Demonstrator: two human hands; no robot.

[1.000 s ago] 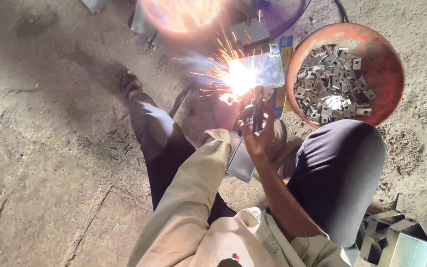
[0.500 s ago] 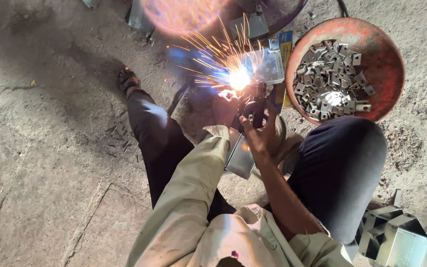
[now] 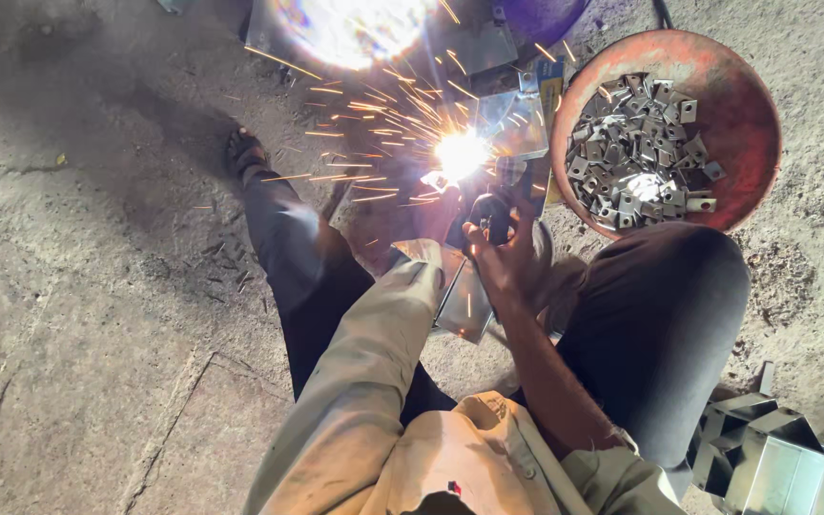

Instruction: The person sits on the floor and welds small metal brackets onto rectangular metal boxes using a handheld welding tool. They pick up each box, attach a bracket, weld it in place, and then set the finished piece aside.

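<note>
- A dark welding holder point(image 3: 488, 217) is gripped in the right hand point(image 3: 507, 262), the fingers closed around it, above the person's lap
- The left hand cannot be made out; only the pale left sleeve point(image 3: 374, 362) is seen reaching forward, so whether that hand is open or closed cannot be told
- A shiny metal sheet point(image 3: 464, 305) is seen between the sleeve's cuff and the right hand; what holds it cannot be told
- A white-hot arc point(image 3: 460, 153) is struck just beyond the holder's tip, and orange sparks point(image 3: 374, 124) are thrown out to the left across the concrete floor point(image 3: 78, 286)
- A flat metal piece point(image 3: 517, 119) is lit up just beside the arc
- A round red pan point(image 3: 746, 114) is set on the floor to the right of the arc, heaped with small metal brackets point(image 3: 636, 157)
- The person is seated on the floor, a dark trouser leg point(image 3: 288, 248) stretched out to a sandalled foot point(image 3: 243, 151), the other knee point(image 3: 660, 305) raised below the pan
- Folded metal boxes point(image 3: 765, 458) are stacked at the lower right, well apart from the hand
</note>
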